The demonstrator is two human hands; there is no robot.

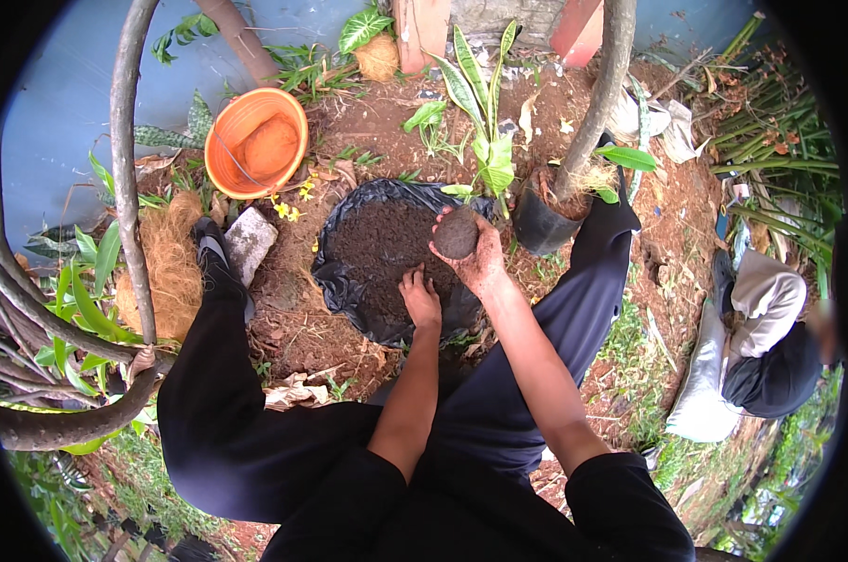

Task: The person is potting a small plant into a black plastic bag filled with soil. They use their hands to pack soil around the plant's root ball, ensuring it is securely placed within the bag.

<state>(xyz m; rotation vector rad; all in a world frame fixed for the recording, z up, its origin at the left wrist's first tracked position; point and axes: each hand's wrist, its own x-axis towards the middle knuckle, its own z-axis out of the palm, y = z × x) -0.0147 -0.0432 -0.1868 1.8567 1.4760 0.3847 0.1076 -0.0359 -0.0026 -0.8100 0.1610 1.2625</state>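
My right hand [476,255] is closed on a dark, rounded ball of soil [456,231], held above the right side of a black plastic sheet [331,272] that has loose dark soil [372,245] in it. Lower down, my left hand [419,298] rests on that soil with its fingers slightly bent and apart.
Around me are an orange bucket [223,164], a stone block [251,242], coconut fibre [162,281], a potted sapling [546,220], a snake plant [485,112] and curved branches [124,169]. Another seated person [766,365] and a pale sack [700,403] are at the right.
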